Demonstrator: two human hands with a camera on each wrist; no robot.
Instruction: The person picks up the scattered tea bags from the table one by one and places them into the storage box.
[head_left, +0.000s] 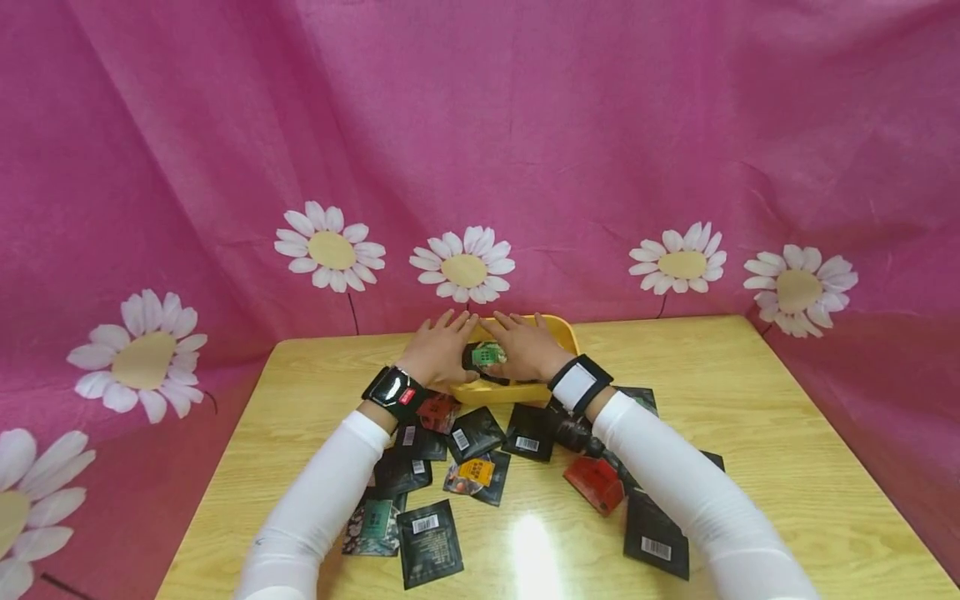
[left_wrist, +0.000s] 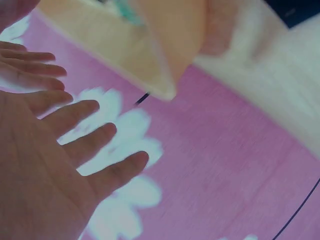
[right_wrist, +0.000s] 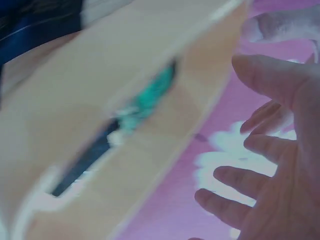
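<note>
A yellow plastic bin (head_left: 564,330) stands at the back of the table, with a dark packet with a green label (head_left: 489,356) inside it. My left hand (head_left: 437,350) is over the bin's left side, fingers spread and straight. Over the middle and right of the bin is my right hand (head_left: 529,347), its fingers likewise extended. In the right wrist view the green-labelled packet (right_wrist: 150,97) lies in the bin (right_wrist: 207,70), apart from the right hand (right_wrist: 272,165). The left wrist view shows the left hand (left_wrist: 60,155) beside the bin (left_wrist: 100,32), holding nothing.
Several black packets lie loose on the wooden table (head_left: 780,433), among them an orange-labelled packet (head_left: 476,473), a red packet (head_left: 595,483) and a barcoded packet (head_left: 431,543). A pink cloth (head_left: 570,150) with white daisies hangs behind the table.
</note>
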